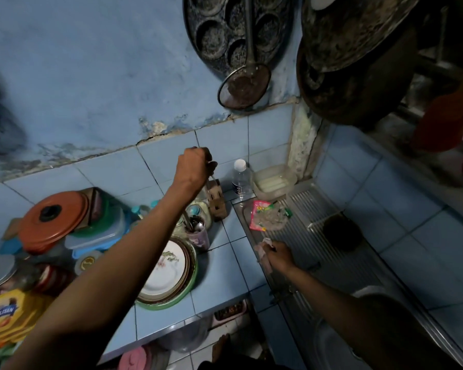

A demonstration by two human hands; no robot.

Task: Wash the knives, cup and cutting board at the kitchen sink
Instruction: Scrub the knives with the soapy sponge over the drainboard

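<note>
1. Nearest, at lower right of the frame, the right hand rests on the ribbed steel drainboard of the sink. Its fingers are curled round a pale cloth or sponge, and a thin dark handle seems to run through the fist; too dim to tell whether it is a knife.
2. At centre left, a stack of plates sits in a green basin on the tiled counter, under the left forearm.
3. Just beyond, a cup of cutlery stands upright on the counter.
4. The relation that matters: the left hand, raised at centre frame, grips the top of a knife whose blade points straight down into the wooden knife block. The long axis is near vertical, the block directly below the fingers, so I judge the next move a straight vertical one, in or out.
5. The left hand is the nearer to the block; the right is well apart, over the sink.
6. Further right, a water bottle and a plastic tub stand against the blue tiled wall.
7. Farthest, upper frame, blackened pans and a skimmer hang on the wall.
</note>
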